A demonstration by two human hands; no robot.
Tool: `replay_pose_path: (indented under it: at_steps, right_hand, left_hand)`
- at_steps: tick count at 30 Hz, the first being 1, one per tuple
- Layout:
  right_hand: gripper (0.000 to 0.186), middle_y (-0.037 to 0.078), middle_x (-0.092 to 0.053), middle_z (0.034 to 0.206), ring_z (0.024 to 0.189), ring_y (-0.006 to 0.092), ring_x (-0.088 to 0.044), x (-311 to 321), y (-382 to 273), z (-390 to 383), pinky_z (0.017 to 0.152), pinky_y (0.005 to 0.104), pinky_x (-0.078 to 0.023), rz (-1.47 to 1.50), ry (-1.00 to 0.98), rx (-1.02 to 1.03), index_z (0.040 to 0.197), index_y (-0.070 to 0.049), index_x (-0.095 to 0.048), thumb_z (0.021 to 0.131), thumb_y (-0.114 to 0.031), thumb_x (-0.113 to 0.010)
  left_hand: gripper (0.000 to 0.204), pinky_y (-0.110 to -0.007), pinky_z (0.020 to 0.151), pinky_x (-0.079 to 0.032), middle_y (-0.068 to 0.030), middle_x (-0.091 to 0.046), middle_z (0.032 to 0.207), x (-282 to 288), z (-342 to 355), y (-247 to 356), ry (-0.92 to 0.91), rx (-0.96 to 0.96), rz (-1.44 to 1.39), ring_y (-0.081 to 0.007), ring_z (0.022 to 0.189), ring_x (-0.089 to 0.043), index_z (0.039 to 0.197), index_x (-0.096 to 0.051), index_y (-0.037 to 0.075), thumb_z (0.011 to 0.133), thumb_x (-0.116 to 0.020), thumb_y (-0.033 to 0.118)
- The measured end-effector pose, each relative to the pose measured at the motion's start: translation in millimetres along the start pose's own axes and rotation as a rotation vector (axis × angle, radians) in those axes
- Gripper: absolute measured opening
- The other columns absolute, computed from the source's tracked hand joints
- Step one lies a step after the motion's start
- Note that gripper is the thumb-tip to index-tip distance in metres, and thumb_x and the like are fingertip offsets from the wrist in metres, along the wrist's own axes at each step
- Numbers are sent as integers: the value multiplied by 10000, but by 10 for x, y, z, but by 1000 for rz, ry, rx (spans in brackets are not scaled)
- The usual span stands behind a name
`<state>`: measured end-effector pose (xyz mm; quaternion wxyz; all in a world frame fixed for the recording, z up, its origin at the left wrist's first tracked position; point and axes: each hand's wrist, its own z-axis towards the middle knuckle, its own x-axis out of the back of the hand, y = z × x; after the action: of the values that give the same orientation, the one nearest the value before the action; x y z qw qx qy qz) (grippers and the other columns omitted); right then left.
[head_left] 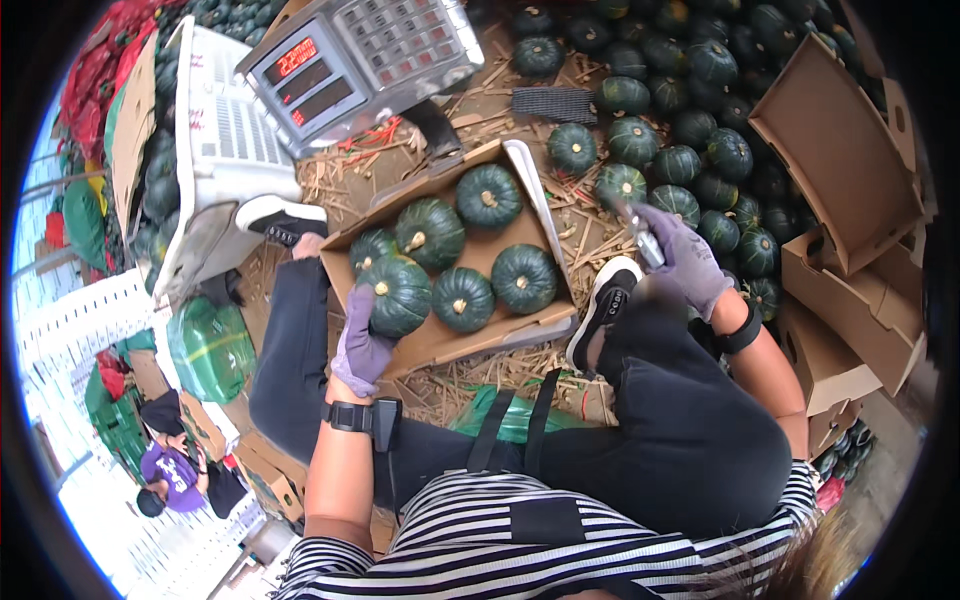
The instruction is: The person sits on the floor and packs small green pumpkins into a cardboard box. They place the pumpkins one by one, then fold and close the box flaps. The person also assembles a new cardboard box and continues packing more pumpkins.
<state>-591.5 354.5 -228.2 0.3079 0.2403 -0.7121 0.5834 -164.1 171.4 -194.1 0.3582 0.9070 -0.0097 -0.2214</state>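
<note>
My left hand (pixel 364 345), in a purple glove, grips a dark green pumpkin (pixel 402 296) by its left side, at the near left corner of an open cardboard box (pixel 430 362). Several more round green pumpkins (pixel 524 279) sit in that box, some with pale cut stems facing up. Off to the right, my gloved right hand (pixel 684 258) is closed around a small metal hand tool (pixel 648 244), apparently clippers; its tip is blurred. It is held beside a heap of pumpkins (pixel 690 160).
A digital scale (pixel 410 45) with a lit red display stands beyond the box, next to a white plastic crate (pixel 230 130). Empty cardboard boxes (pixel 850 150) lean at the right. Cut stems (pixel 340 185) litter the ground. A person in purple (pixel 180 475) sits far left.
</note>
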Motion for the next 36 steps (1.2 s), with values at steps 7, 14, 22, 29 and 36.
replay_pose_path:
  at_steps: [7, 14, 22, 29, 36]
  right_hand:
    - [610, 134, -599, 1133, 1098, 357, -590, 244, -1024, 483, 968, 493, -458, -560, -405, 299, 1366, -171, -554, 785, -206, -737]
    - [338, 74, -594, 1050, 1058, 297, -602, -410, -1542, 870, 936, 449, -449, -835, -415, 670, 1186, -199, -627, 851, -210, -669]
    - [410, 63, -578, 1043, 1025, 269, -582, -952, -1323, 919, 989, 451, -458, -890, -254, 768, 1276, -212, -615, 867, -195, -610]
    - [334, 72, -630, 987, 944, 290, -650, -1140, -1391, 775, 881, 458, -501, -868, -405, 647, 1209, -185, -576, 882, -216, -638]
    - [392, 173, -699, 1108, 1034, 367, -694, -914, -1893, 869, 873, 514, -541, -641, -872, 280, 1208, -124, -598, 876, -316, -678]
  left_hand:
    - [510, -341, 940, -530, -127, -586, 1255, 482, -26, -370, 328, -70, 992, -255, 1100, -625, 1389, -543, 76, 914, -701, 173]
    - [794, -474, 999, -464, -158, -550, 1226, -298, 15, -703, 287, -252, 1677, -365, 1189, -552, 1397, -513, 110, 809, -740, 593]
    - [873, -465, 1096, -390, -160, -516, 1353, 105, 102, -1040, 278, -818, 1731, -343, 1268, -479, 1485, -446, 90, 768, -841, 394]
    - [605, -459, 1003, -444, -129, -592, 1237, 159, 183, -1150, 224, -812, 1425, -339, 1169, -551, 1369, -614, 183, 802, -814, 261]
    - [325, -432, 827, -522, -98, -631, 1049, 238, 316, -924, 184, -579, 1683, -312, 932, -627, 1168, -711, 200, 846, -756, 191]
